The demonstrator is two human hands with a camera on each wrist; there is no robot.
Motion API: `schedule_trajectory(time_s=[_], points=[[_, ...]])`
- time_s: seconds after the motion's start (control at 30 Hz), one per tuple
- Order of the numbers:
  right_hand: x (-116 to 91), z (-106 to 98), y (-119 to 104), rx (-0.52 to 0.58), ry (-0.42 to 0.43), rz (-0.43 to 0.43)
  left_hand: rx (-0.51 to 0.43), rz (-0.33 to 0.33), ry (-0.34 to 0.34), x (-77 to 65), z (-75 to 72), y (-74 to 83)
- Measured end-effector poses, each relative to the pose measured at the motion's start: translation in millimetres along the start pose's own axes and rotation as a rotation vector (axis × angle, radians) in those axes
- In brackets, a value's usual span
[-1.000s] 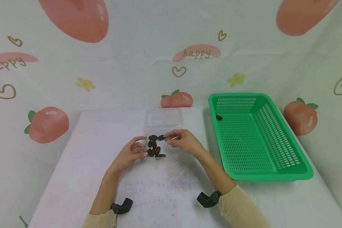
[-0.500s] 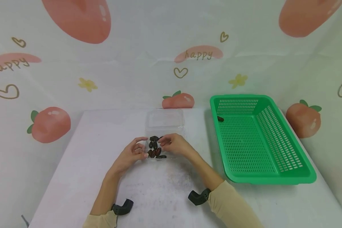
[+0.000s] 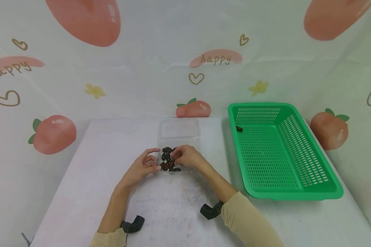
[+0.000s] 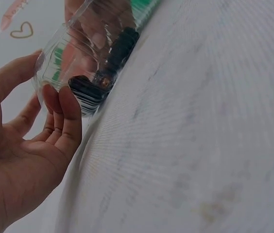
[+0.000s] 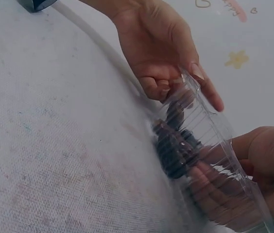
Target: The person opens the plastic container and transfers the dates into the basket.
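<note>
A clear plastic box with its hinged lid laid back stands mid-table. Several dark brown dates lie in its left part. My left hand holds the box's left side, thumb at the near corner and forefinger at the far one. In the left wrist view, that hand's fingers curl against the ribbed wall. My right hand reaches into the box, its fingertips among the dates. In the right wrist view, its fairly straight fingers show through the plastic, touching the dates; no pinch is visible.
A green perforated basket stands on the right of the white table. One dark date lies in its far left corner. Behind the table hangs a printed cloth.
My right hand has moved left and slightly nearer within the box, leaving the date it pinched by the far side. My left hand keeps its place on the box.
</note>
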State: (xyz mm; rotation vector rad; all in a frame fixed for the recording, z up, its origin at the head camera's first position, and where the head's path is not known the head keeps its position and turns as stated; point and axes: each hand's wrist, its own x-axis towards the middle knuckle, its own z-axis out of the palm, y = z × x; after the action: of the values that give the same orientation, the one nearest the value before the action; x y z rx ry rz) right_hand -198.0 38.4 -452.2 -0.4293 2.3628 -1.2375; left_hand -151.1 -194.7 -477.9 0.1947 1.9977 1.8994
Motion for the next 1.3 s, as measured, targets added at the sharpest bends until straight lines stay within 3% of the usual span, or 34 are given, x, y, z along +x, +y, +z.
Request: schedule_trajectory(time_s=[0.47,1.0,1.3], points=[[5.3,2.7,2.1,-0.056,-0.050,0.043,-0.022,0.000,-0.005,1.8,-0.6,-0.8],[4.5,5.4,1.9,-0.121,-0.079,-0.057,-0.024,0.004,-0.012,2.2,-1.9,-4.3],[3.6,1.1,-2.4,-0.146,-0.062,-0.031,-0.026,0.007,-0.014,3.8,-1.9,-5.2]])
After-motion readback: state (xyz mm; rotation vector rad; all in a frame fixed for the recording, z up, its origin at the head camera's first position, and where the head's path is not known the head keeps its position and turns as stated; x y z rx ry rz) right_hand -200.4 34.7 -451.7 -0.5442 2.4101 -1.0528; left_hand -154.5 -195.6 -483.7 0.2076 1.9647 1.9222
